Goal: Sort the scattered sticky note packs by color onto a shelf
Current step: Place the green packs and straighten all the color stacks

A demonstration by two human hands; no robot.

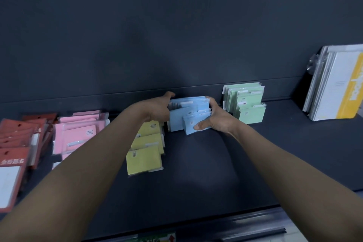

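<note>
The blue packs [186, 113], mid-frame, are held in the grip of the left hand [157, 111] and right hand [215, 119]. Next, it seems they must be stood straight on the shelf [196, 173].

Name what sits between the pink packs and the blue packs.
The yellow packs lie between the pink packs and blue packs, per the head view.

This looks like a stationery shop: a dark display shelf [196, 179] with a back panel [176, 25] carries many identical sticky note packs [145, 160] in clear wrappers, grouped by colour. Red carded packs [15, 143] with punched hang holes stand at the left and wrapped white-and-yellow pads [337, 88] lean at the right. A label rail [245, 227] runs along the shelf's front edge.
</note>
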